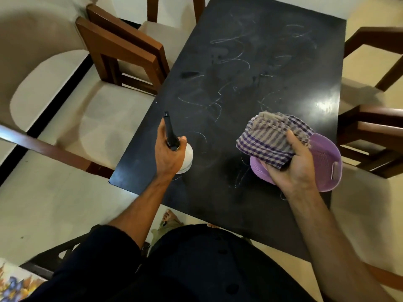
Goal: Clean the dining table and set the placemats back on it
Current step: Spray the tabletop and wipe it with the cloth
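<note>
At the far left of the frame we see pale floor tiles with a dark stripe, and two wooden chairs (pixel 122 53) in the upper left, drawn back a little from the dining table (pixel 272 68), which we take as room made for working round the top. A corner of flowered fabric (pixel 13 284) shows at the lower left edge; we cannot tell whether it is one of the placemats, and no placemat lies on the table.

Moving right, our left hand (pixel 169 153) sits over the table's near left corner with its fingers curled round the neck of a white spray bottle (pixel 186 156), the black nozzle (pixel 169 131) pointing up the frame toward the middle of the top. We judge it is held this way so the spray lands on the dark surface, which carries pale looping streaks across most of its length. The bottle's lower body is mostly behind the hand, so we cannot say whether it rests on the table or hangs just above it.

Further right, our right hand (pixel 292 162) grips a bunched purple checked cloth (pixel 274 136), thumb on top and fingers wrapped beneath, ready, we judge, to wipe. Just beneath and beside it a purple perforated basket (pixel 327 162) stands near the table's right edge; whether the fingers also touch it is hidden by the cloth. More chairs (pixel 375 136) stand at the right edge, cut off by the frame.
</note>
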